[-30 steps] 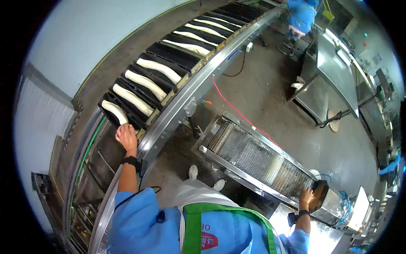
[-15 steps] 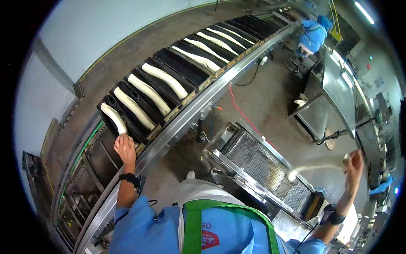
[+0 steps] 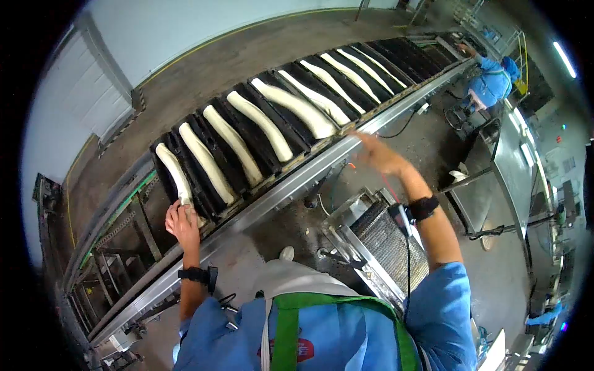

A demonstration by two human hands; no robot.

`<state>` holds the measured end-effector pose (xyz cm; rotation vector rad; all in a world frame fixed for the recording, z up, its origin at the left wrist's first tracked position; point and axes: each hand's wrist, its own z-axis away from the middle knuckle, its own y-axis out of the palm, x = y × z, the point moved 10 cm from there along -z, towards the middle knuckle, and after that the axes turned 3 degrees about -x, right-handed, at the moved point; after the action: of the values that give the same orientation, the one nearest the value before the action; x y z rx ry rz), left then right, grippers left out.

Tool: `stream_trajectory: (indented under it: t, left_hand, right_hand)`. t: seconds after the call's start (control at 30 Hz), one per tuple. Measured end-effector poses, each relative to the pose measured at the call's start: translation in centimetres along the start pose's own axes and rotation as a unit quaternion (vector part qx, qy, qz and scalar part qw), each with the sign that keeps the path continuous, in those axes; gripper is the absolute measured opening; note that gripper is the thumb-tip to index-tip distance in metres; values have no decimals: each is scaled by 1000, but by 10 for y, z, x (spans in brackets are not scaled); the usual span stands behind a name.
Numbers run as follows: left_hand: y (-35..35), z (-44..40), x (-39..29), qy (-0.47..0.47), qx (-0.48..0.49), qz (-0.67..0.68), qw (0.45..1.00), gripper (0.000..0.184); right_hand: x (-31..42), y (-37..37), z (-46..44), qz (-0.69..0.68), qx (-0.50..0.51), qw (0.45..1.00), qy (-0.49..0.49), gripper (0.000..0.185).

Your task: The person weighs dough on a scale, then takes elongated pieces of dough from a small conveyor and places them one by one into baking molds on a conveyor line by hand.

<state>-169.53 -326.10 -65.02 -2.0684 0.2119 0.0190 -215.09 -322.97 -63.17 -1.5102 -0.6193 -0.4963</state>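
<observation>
Long pale dough strips lie lengthwise in black trays on a conveyor. My left hand (image 3: 180,224) is at the near end of the leftmost dough strip (image 3: 176,175), its fingers bent round that end against the tray (image 3: 197,193). My right hand (image 3: 378,154), somewhat blurred, hovers over the conveyor's metal side rail (image 3: 331,153) with its fingers stretched out and nothing visible in them. Closest to it is a thick dough strip (image 3: 296,110) lying in a tray, apart from the fingers.
Below my right forearm stands a mesh-belt conveyor (image 3: 396,250) with metal sides. Toward the right is a steel table (image 3: 510,145). A co-worker in blue (image 3: 492,83) sits near the far end of the line. A yellow-lined floor and white wall (image 3: 204,28) run behind the trays.
My right hand has swung from the far right to the conveyor. The dough strip it held now lies in the formerly bare tray. My left hand remains at the leftmost strip.
</observation>
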Motion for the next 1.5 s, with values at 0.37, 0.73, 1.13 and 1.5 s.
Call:
stream_trajectory:
  t: [0.37,0.73,1.13,1.5]
  left_hand:
    - [59,-34,-219,136,22,206,969,14]
    - [112,-17,-416,283,121,261,915,34]
    - [124,-39,-420,237,123,77,961,67]
    - [83,-27,-377,216,96,29,971,73]
  right_hand:
    - [-188,24,210,-162,29,950,266,32]
    - [-246,10,639,117,-85,724,674,60]
    - [-203,-1,708,208,-89,619,752,44]
    - [-242,-38,684,399,-65,606,685,24]
